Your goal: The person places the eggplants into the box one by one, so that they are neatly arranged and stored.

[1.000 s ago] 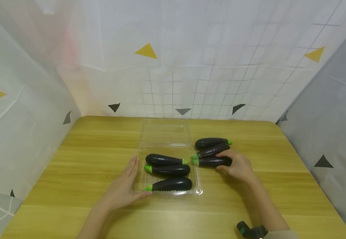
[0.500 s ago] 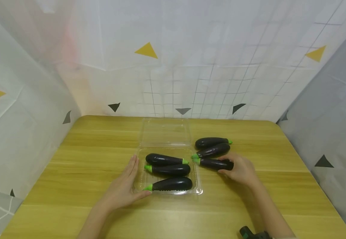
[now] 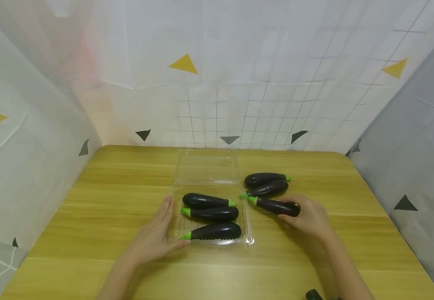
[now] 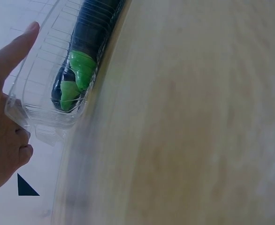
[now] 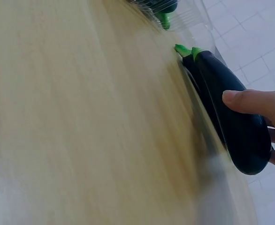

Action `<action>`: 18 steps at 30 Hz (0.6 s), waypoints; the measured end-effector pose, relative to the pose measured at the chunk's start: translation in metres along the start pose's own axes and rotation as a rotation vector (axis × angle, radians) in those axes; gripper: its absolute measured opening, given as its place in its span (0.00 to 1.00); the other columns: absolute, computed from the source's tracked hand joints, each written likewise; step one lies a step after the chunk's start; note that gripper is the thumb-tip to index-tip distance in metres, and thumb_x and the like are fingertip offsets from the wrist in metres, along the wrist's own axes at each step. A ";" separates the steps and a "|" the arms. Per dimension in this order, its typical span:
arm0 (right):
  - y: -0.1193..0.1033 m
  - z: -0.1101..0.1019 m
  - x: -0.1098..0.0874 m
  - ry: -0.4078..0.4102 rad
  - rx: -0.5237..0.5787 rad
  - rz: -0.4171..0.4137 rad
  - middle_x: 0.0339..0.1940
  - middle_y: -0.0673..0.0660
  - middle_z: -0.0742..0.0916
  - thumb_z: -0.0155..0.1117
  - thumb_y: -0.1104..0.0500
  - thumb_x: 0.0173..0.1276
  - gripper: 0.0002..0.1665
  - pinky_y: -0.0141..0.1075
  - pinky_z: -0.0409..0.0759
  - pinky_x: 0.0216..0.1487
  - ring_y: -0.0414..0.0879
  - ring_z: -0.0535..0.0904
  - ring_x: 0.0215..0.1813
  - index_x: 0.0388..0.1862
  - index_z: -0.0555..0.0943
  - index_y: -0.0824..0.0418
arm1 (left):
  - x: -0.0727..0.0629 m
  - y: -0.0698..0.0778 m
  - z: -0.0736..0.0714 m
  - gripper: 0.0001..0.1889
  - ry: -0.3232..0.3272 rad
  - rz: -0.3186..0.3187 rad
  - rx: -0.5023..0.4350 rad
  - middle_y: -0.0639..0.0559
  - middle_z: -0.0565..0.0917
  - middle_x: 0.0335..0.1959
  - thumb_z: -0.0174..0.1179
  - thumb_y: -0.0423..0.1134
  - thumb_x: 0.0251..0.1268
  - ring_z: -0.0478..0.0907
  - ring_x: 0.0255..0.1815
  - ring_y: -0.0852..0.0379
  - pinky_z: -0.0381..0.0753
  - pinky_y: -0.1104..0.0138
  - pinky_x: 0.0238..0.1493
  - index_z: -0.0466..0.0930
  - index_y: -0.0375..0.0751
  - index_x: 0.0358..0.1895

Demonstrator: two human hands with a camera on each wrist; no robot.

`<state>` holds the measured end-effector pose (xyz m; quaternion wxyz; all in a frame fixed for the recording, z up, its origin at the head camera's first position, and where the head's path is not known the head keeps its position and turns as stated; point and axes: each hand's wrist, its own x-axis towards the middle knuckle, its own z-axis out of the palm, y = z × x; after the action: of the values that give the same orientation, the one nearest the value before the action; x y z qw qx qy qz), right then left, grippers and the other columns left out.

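Note:
My right hand [image 3: 308,216] pinches an eggplant [image 3: 274,206] by its rounded end, thumb on one side and fingers on the other. Its green stem points left, and in the right wrist view the thumb lies across the dark skin of this eggplant [image 5: 236,112]. To the left, a clear plastic clamshell box [image 3: 249,225] stands with its lid folded back, holding three eggplants [image 3: 217,230] laid crosswise. My left hand [image 3: 156,235] rests against the box's left side, fingers straight along the wall and thumb at the front corner. The left wrist view shows the box wall [image 4: 43,70] beside the thumb.
Two more eggplants [image 3: 267,188] lie side by side on the wooden table [image 3: 126,175], right of the box and behind the held one. The transparent lid [image 3: 207,164] lies flat toward the back. White sheeting [image 3: 239,112] rises behind and at both sides.
My right hand has drawn the front eggplant away from the other two, slightly right and toward me, tilting it. The left hand and the box have stayed in place.

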<state>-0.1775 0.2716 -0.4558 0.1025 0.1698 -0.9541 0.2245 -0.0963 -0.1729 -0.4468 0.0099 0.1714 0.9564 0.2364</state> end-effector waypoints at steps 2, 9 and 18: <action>0.000 -0.003 -0.002 0.003 -0.006 0.009 0.46 0.54 0.88 0.81 0.50 0.46 0.26 0.49 0.79 0.39 0.55 0.83 0.46 0.47 0.85 0.50 | 0.000 0.000 0.000 0.62 0.001 0.000 0.002 0.44 0.34 0.78 0.60 0.70 0.52 0.40 0.77 0.46 0.60 0.48 0.68 0.36 0.36 0.77; 0.001 -0.012 -0.003 0.040 -0.038 -0.014 0.45 0.55 0.88 0.81 0.50 0.46 0.25 0.49 0.80 0.35 0.57 0.84 0.44 0.46 0.86 0.51 | 0.000 0.001 -0.001 0.61 0.010 0.006 0.013 0.43 0.35 0.78 0.60 0.70 0.53 0.41 0.76 0.45 0.61 0.49 0.67 0.36 0.35 0.77; 0.000 -0.024 0.001 0.119 -0.053 -0.025 0.42 0.57 0.88 0.81 0.52 0.44 0.25 0.46 0.78 0.31 0.57 0.84 0.40 0.44 0.85 0.53 | 0.000 0.000 0.000 0.62 0.002 0.008 0.007 0.44 0.35 0.78 0.61 0.70 0.52 0.40 0.77 0.46 0.58 0.49 0.69 0.36 0.35 0.77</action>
<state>-0.1754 0.2825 -0.4342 0.1663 0.1655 -0.9497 0.2075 -0.0960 -0.1733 -0.4464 0.0073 0.1749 0.9565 0.2332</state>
